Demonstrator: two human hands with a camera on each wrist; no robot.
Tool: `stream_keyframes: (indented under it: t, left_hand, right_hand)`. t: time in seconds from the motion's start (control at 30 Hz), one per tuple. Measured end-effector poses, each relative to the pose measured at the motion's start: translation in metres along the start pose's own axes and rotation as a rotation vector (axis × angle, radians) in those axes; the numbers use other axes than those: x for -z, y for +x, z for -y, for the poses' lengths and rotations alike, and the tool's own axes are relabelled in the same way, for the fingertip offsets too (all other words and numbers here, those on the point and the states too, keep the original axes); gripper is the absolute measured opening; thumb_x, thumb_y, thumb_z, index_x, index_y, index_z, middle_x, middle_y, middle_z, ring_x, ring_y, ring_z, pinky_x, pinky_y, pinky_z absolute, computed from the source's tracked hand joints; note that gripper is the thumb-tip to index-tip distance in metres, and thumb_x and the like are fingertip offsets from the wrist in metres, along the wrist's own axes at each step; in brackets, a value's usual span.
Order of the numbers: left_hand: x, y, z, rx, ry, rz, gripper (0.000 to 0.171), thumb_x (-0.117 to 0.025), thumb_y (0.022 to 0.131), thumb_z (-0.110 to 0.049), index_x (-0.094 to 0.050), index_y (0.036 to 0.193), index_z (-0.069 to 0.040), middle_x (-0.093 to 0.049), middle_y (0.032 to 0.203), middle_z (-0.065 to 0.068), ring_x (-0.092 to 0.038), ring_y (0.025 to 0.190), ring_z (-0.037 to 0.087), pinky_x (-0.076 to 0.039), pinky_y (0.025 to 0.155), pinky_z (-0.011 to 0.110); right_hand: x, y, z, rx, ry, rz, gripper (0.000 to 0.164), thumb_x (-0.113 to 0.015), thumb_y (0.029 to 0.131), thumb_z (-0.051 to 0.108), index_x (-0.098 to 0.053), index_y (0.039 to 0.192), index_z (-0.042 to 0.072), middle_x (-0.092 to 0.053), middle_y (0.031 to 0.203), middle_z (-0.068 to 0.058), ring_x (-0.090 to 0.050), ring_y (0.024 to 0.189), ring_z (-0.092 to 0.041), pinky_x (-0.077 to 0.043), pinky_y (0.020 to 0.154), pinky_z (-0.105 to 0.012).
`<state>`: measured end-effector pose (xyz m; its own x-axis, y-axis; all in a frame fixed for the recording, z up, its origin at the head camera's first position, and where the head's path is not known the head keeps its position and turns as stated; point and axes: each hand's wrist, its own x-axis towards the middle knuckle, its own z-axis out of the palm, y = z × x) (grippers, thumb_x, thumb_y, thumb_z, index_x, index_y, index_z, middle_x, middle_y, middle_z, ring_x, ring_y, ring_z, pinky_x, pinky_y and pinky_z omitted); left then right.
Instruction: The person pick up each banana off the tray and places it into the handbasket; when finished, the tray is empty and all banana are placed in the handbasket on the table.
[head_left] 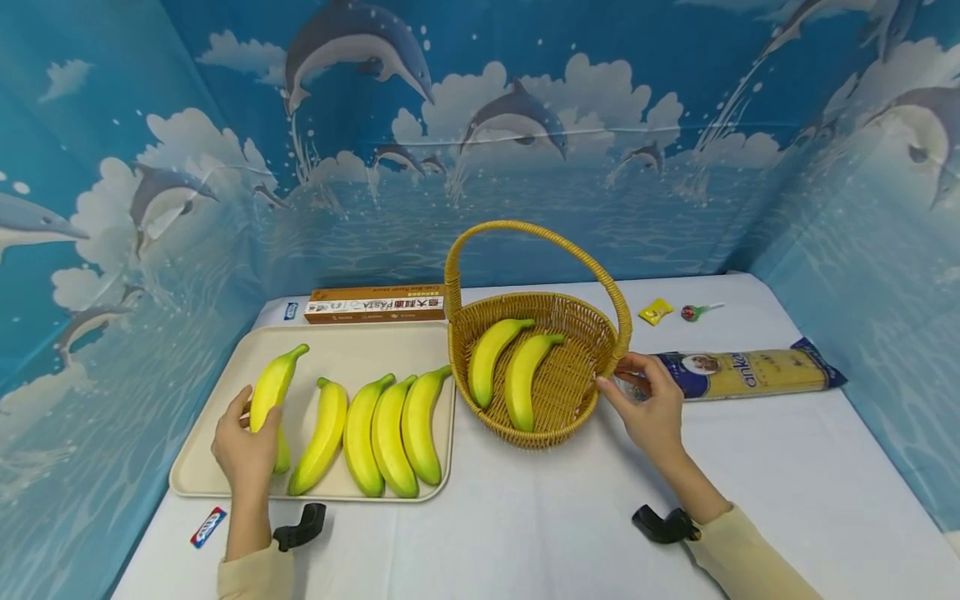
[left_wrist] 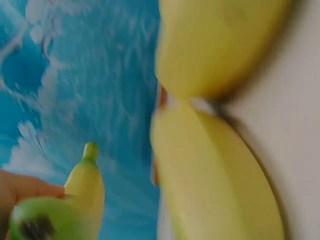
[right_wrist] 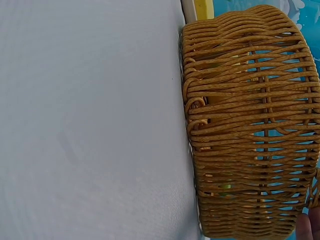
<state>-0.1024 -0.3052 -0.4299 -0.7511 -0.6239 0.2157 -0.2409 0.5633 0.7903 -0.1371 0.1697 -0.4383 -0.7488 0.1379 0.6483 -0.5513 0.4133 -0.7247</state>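
My left hand (head_left: 246, 446) grips a yellow banana (head_left: 273, 385) with a green tip, at the left end of a cream tray (head_left: 315, 346). In the left wrist view, the gripped banana (left_wrist: 86, 190) is partly hidden by its own green end. Several more bananas (head_left: 322, 437) lie side by side on the tray. To the tray's right stands a woven basket (head_left: 566, 400) with a tall handle, holding two bananas (head_left: 491, 358). My right hand (head_left: 654, 408) pinches the basket's rim near the handle's right foot; its fingers (right_wrist: 303, 227) show at the rim.
Behind the tray lies a pasta box (head_left: 375, 305). A noodle packet (head_left: 750, 372) lies right of the basket, with a yellow candy (head_left: 656, 312) and a lollipop (head_left: 692, 313) behind it. A small red-and-blue wrapped sweet (head_left: 207, 527) lies before the tray. Dolphin-printed curtains (head_left: 525, 192) enclose the table.
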Motion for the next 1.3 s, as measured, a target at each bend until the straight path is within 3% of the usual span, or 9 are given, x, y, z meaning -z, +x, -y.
stream_keyframes:
  t: [0.17,0.27,0.47,0.7,0.8,0.97,1.3]
  left_hand:
    - [-0.015,-0.020,-0.047,-0.126,-0.103,0.024,0.057,-0.073,0.084,-0.012,-0.054,0.137,-0.001,-0.062,0.119,0.021,-0.054,0.099,0.024,-0.039,0.078,0.013]
    - [-0.033,-0.034,-0.074,-0.237,-0.165,0.085,0.056,-0.076,0.080,-0.010,-0.059,0.132,0.003,-0.064,0.113,0.019,-0.058,0.094,0.023,-0.040,0.071,0.005]
    - [-0.083,-0.067,-0.129,-0.371,-0.254,0.308,0.051,-0.077,0.076,-0.014,-0.066,0.123,0.001,-0.066,0.107,0.015,-0.061,0.091,0.025,-0.049,0.066,0.022]
    - [-0.147,-0.103,-0.174,-0.370,-0.197,0.520,0.052,-0.072,0.082,-0.025,-0.062,0.128,-0.003,-0.065,0.110,0.012,-0.059,0.095,0.025,-0.047,0.076,0.034]
    - [-0.169,-0.115,-0.184,-0.365,-0.136,0.575,0.054,-0.071,0.084,-0.027,-0.061,0.130,-0.002,-0.065,0.113,0.013,-0.060,0.098,0.026,-0.046,0.078,0.036]
    - [-0.196,-0.126,-0.188,-0.377,-0.088,0.616,0.054,-0.071,0.086,-0.024,-0.059,0.130,0.005,-0.064,0.120,0.019,-0.061,0.103,0.030,-0.049,0.080,0.037]
    - [-0.213,-0.131,-0.183,-0.341,-0.111,0.605,0.052,-0.069,0.085,-0.019,-0.058,0.129,0.007,-0.061,0.124,0.022,-0.058,0.113,0.034,-0.049,0.091,0.045]
  right_hand:
    - [0.001,0.000,-0.001,0.015,-0.016,0.003,0.035,-0.075,0.069,-0.020,-0.061,0.101,-0.016,-0.059,0.095,-0.022,-0.058,0.094,0.006,-0.052,0.080,-0.012]
    - [0.001,0.000,-0.001,0.011,-0.020,0.008,0.035,-0.075,0.070,-0.019,-0.061,0.102,-0.015,-0.059,0.096,-0.020,-0.057,0.095,0.008,-0.053,0.080,-0.012]
    - [0.002,0.000,-0.002,0.014,-0.016,0.009,0.036,-0.075,0.069,-0.020,-0.061,0.102,-0.015,-0.059,0.096,-0.021,-0.057,0.094,0.010,-0.053,0.080,-0.013]
    - [0.002,0.001,-0.001,0.009,0.003,0.011,0.035,-0.075,0.070,-0.018,-0.061,0.103,-0.016,-0.059,0.096,-0.023,-0.058,0.094,0.008,-0.054,0.080,-0.015]
    - [0.001,0.001,-0.001,0.003,0.007,0.007,0.035,-0.075,0.071,-0.018,-0.061,0.103,-0.016,-0.059,0.096,-0.025,-0.058,0.094,0.007,-0.053,0.080,-0.014]
    - [0.001,0.000,-0.007,-0.009,-0.008,0.013,0.035,-0.076,0.072,-0.015,-0.061,0.103,-0.014,-0.060,0.097,-0.022,-0.057,0.094,0.008,-0.053,0.080,-0.014]
    - [0.003,0.001,0.000,-0.004,-0.023,0.015,0.036,-0.076,0.071,-0.017,-0.061,0.104,-0.015,-0.059,0.097,-0.022,-0.056,0.094,0.009,-0.054,0.080,-0.014]
